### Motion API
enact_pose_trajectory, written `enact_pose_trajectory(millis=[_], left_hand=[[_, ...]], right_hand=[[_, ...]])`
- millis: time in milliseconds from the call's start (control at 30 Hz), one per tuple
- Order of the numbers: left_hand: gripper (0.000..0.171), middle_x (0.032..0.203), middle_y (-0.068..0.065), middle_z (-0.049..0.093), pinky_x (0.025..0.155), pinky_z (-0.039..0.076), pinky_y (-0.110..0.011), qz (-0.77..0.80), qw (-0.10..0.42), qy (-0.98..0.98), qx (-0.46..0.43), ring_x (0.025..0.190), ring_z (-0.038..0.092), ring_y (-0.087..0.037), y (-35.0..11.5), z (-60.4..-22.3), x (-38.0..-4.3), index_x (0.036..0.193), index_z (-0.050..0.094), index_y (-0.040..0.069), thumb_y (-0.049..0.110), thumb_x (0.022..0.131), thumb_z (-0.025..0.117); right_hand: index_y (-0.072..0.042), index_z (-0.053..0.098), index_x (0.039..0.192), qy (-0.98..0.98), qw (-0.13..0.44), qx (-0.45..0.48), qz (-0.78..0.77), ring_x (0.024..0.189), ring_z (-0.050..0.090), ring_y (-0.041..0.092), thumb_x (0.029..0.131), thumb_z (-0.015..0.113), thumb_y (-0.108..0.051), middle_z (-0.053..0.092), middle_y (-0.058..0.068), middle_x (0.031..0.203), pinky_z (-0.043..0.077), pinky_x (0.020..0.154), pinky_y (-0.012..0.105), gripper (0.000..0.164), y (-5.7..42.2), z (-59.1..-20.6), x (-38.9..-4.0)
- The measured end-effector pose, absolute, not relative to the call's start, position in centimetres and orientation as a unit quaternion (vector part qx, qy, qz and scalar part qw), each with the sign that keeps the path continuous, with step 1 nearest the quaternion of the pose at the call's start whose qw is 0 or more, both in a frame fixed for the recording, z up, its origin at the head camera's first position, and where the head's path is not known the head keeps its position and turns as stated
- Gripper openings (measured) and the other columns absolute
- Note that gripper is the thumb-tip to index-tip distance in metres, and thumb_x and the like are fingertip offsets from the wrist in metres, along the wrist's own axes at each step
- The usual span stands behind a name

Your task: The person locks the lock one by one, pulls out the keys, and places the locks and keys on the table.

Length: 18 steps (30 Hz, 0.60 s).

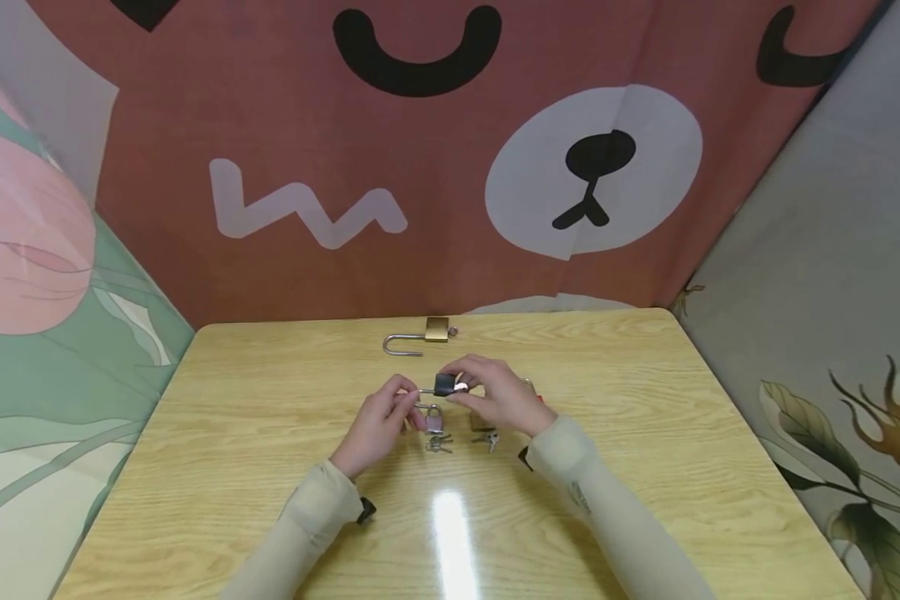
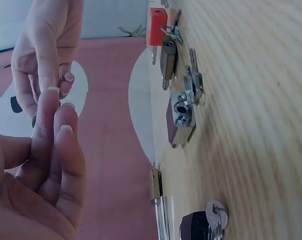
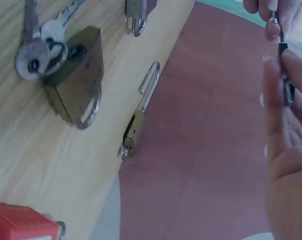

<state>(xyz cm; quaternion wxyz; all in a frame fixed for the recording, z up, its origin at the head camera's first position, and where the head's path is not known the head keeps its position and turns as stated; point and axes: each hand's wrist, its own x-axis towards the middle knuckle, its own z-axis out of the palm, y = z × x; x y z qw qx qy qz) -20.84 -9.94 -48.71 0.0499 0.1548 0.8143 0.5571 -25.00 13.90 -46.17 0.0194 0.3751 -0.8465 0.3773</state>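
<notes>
A small black padlock point(image 1: 446, 384) is held above the table between both hands. My right hand point(image 1: 498, 392) grips its body from the right, with a bit of bright metal showing by the fingertips. From the left, my left hand point(image 1: 381, 417) pinches the thin metal shackle point(image 1: 425, 391) with thumb and fingers. In the right wrist view the padlock point(image 3: 289, 92) appears edge-on, partly covered by fingers. Fingers hide it almost wholly in the left wrist view. Just below the hands, a purplish padlock point(image 1: 435, 419) stands on the table with its keys point(image 1: 438, 444).
A brass padlock point(image 3: 78, 75) with keys point(image 3: 38, 50) stands beside a red padlock point(image 3: 23, 222). At the table's back lies a brass padlock point(image 1: 437, 329) with its long shackle out. Another black padlock point(image 2: 193, 227) with keys point(image 2: 218, 215) rests on the wooden table point(image 1: 270, 383).
</notes>
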Motion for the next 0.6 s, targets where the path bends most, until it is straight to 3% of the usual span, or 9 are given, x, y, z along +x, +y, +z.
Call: enact_pose_trajectory(millis=[100, 300, 467, 600], left_hand=[[0.014, 0.077, -0.013, 0.071, 0.067, 0.06, -0.044, 0.58, 0.067, 0.797, 0.154, 0.075, 0.067, -0.041, -9.59, -48.9, -20.97, 0.111, 0.054, 0.004, 0.015, 0.112, 0.044], [0.012, 0.082, -0.022, 0.069, 0.063, 0.059, -0.042, 0.588, 0.072, 0.789, 0.162, 0.074, 0.064, -0.046, -9.66, -48.79, -20.93, 0.116, 0.052, 0.008, 0.016, 0.113, 0.044], [0.011, 0.087, -0.021, 0.07, 0.058, 0.055, -0.042, 0.568, 0.053, 0.806, 0.158, 0.067, 0.061, -0.044, -9.82, -48.79, -20.88, 0.12, 0.053, 0.011, 0.015, 0.112, 0.046], [0.013, 0.101, -0.023, 0.069, 0.057, 0.054, -0.042, 0.576, 0.042, 0.801, 0.156, 0.063, 0.059, -0.038, -9.66, -48.65, -20.85, 0.124, 0.051, 0.014, 0.014, 0.111, 0.049]], right_hand=[[-0.011, 0.069, 0.13, -0.836, 0.033, 0.38, 0.395, 0.096, 0.07, 0.013, 0.094, 0.077, -0.011, 0.073, 0.003, 0.119, 0.061, 0.086, 0.028, 0.036, 14.35, -46.29, -25.03], [-0.01, 0.069, 0.131, -0.822, 0.04, 0.381, 0.421, 0.101, 0.072, 0.015, 0.095, 0.076, -0.014, 0.074, 0.003, 0.117, 0.061, 0.086, 0.028, 0.036, 14.33, -46.52, -25.19], [-0.008, 0.067, 0.135, -0.829, 0.022, 0.369, 0.419, 0.103, 0.072, 0.015, 0.099, 0.072, -0.018, 0.073, 0.003, 0.121, 0.061, 0.088, 0.028, 0.038, 14.15, -46.43, -25.16], [-0.008, 0.067, 0.133, -0.828, 0.03, 0.361, 0.429, 0.1, 0.072, 0.015, 0.099, 0.072, -0.016, 0.073, 0.004, 0.12, 0.061, 0.086, 0.028, 0.036, 14.09, -46.21, -25.11]])
